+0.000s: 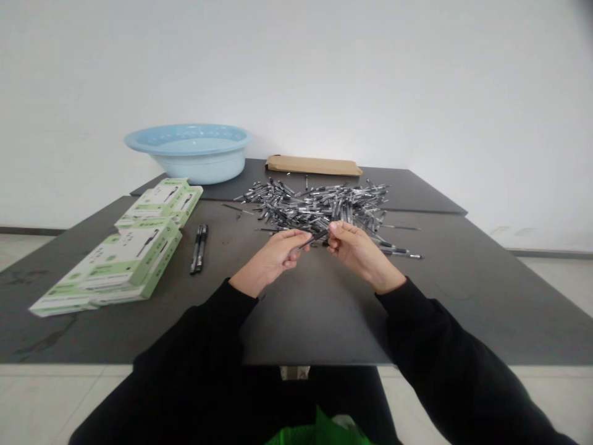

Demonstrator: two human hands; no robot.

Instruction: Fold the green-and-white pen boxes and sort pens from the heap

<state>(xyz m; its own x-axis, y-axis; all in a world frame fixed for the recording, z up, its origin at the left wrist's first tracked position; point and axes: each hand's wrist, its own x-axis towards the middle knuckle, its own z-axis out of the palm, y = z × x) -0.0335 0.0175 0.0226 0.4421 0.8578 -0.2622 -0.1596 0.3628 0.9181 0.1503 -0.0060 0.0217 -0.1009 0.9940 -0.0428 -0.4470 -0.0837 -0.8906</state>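
Note:
Both of my hands are closed on one dark pen [319, 237], held at a slant above the table just in front of a big heap of pens [319, 201]. My left hand [280, 252] pinches its lower end between thumb and fingers. At the upper end, the thumb and curled fingers of my right hand [354, 247] grip it. My fingers hide both ends of the pen. To the left of my left hand, a small group of capped black pens [199, 248] lies side by side on the table.
Green-and-white pen boxes [125, 256] are stacked at the left of the dark table [445, 296]. Behind them stands a light blue basin [199, 164]. A flat brown cardboard piece [312, 165] lies at the back, near the wall. Loose pens [401, 252] stick out right of the heap.

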